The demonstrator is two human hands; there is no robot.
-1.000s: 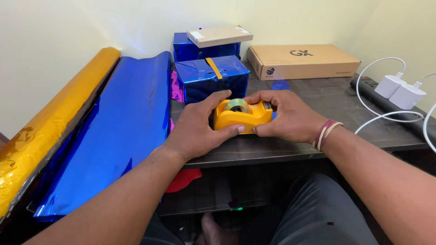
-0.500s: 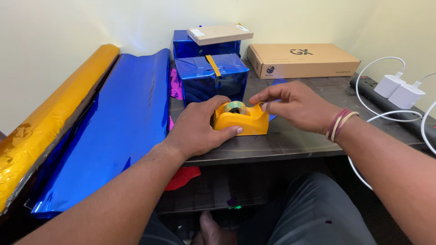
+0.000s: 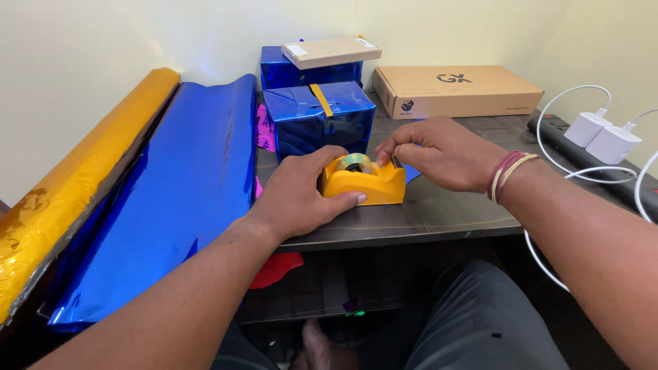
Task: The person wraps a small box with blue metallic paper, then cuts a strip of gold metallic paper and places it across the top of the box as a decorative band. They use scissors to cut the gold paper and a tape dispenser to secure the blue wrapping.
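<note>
Pale yellow walls (image 3: 103, 41) meet behind a dark wooden desk (image 3: 445, 205); lighting seems soft

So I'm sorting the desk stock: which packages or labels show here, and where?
Cardboard box: back right of desk, long, flat, brown, dark print on top.
Front wrapped box: behind the yellow tape dispenser, cube, shiny blue, yellow strip.
Rear wrapped box: by the wall, shiny blue.
Tan box: on it, flat, white label.
</note>
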